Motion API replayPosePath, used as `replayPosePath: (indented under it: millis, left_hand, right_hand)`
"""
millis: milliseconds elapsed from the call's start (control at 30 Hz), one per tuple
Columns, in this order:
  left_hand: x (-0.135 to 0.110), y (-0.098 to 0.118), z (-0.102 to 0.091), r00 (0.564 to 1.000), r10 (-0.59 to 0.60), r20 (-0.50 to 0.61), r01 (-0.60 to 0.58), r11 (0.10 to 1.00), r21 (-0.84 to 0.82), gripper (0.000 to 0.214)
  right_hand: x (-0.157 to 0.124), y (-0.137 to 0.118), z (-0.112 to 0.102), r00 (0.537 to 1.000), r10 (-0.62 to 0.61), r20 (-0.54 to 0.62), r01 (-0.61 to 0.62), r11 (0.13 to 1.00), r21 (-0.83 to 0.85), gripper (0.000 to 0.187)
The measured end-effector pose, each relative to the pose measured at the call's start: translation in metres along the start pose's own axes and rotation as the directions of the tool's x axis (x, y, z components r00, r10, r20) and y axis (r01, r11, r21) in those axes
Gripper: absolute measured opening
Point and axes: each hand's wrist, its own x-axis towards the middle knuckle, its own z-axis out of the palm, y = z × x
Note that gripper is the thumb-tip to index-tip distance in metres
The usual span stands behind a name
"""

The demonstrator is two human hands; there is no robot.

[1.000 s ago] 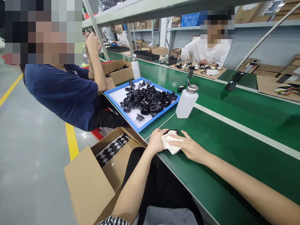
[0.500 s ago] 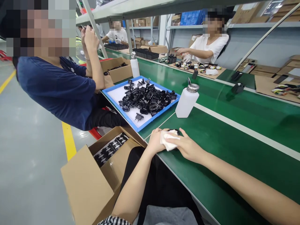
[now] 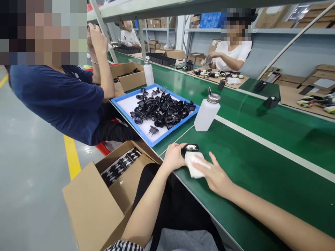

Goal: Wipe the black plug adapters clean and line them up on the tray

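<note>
Where the open cardboard box (image 3: pixel 104 195) stands at the far left, a co-worker in a blue sleeve (image 3: pixel 60 97) sits by the blue tray (image 3: pixel 123 104) heaped with black plugs (image 3: pixel 162 109); nearer, at the front edge of the green bench (image 3: pixel 261 174), the left hand (image 3: pixel 175 157) curls its fingers closed round a small black part (image 3: pixel 191 147), which rests on the bench there; just right of it the white cloth (image 3: pixel 194 164) lies against the part, pinned under the right hand (image 3: pixel 214 176), whose fingers are long and only slightly bent; a white bottle (image 3: pixel 206 113) stands behind, apart from both. Wiping well probably calls for a firm left-hand grip so the part cannot skate on the bench; short, even strokes with a clean fold of cloth; and turning the part so that no face is missed.
</note>
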Motion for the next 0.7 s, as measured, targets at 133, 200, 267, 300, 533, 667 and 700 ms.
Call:
replayPosePath:
  millis: [133,200,267,300,533,667,700]
  left_hand:
    - [0.002,0.002,-0.001,1.0,-0.031,0.0,0.031,0.999,0.026,0.067]
    - [0.002,0.002,-0.001,1.0,-0.028,-0.001,0.028,0.999,0.034,0.065]
    - [0.001,0.002,-0.001,1.0,-0.015,-0.01,0.016,0.999,0.037,0.063]
    - [0.001,0.002,0.0,1.0,-0.012,-0.017,0.012,0.999,0.037,0.063]
    - [0.0,0.002,-0.001,1.0,0.007,-0.019,-0.007,1.0,0.008,0.059]
    - [0.0,0.002,-0.001,1.0,-0.004,-0.025,0.004,1.0,0.001,0.06]
    - [0.0,0.002,-0.001,1.0,-0.009,-0.025,0.009,1.0,0.002,0.06]
  right_hand:
    - [-0.017,-0.014,-0.02,0.966,0.101,0.238,-0.173,0.937,0.303,0.035]
    - [-0.013,0.0,-0.043,0.888,0.329,0.32,-0.446,0.784,0.432,0.032]
    - [-0.004,0.026,-0.068,0.778,0.454,0.434,-0.625,0.631,0.46,0.037]
    - [0.001,0.042,-0.079,0.724,0.509,0.465,-0.686,0.603,0.408,0.041]
    - [0.068,0.153,-0.115,0.364,0.91,-0.198,-0.918,0.386,0.086,0.051]
    - [0.104,0.193,-0.105,0.3,0.888,-0.348,-0.937,0.344,0.069,0.071]
    - [0.109,0.2,-0.101,0.292,0.882,-0.37,-0.939,0.338,0.067,0.074]
